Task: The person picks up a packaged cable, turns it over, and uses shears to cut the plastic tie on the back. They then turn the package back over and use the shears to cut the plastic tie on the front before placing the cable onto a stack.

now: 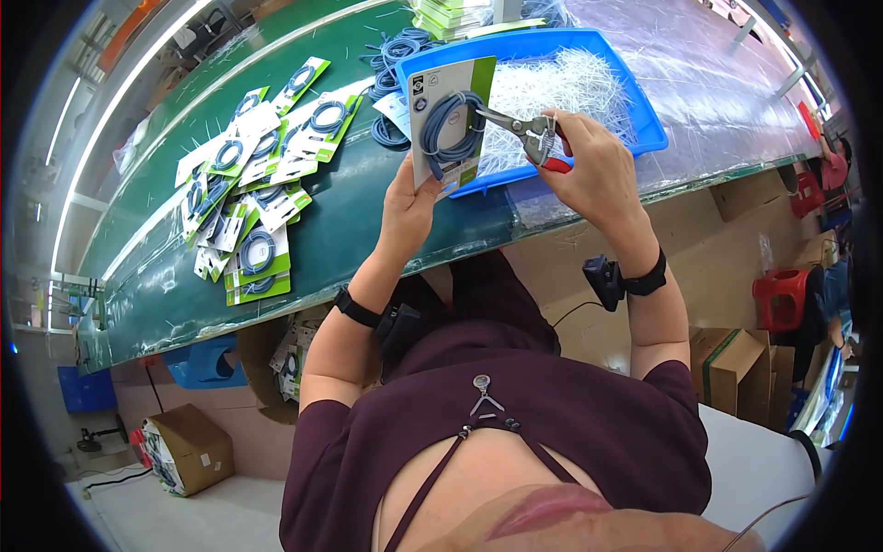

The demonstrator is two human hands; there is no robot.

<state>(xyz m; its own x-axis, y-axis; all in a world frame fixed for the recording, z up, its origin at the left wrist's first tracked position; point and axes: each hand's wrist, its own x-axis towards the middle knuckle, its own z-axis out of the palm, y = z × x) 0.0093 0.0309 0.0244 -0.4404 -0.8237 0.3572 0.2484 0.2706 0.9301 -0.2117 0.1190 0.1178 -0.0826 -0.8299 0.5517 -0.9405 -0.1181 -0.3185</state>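
In my left hand [407, 210] I hold a white and green backing card [482, 78] upright by its lower edge. A coiled grey-blue cable [444, 138] is fastened to the face of that card. My right hand [596, 166] grips a pair of cutters [532, 133] with red handles and a spring between them. The jaws of the cutters reach to the upper right side of the coil; whether they are closed on a tie there is too small to tell. Both hands are above the table's near edge, in front of the blue tray [651, 138].
Thin white strips [579, 92] fill much of the tray. On the green table [152, 276] at left lies a heap of carded cables [258, 250]. Loose coiled cables [391, 55] and a stack of green cards [448, 17] are behind. Cardboard boxes [736, 368] and a red stool [778, 296] stand below right.
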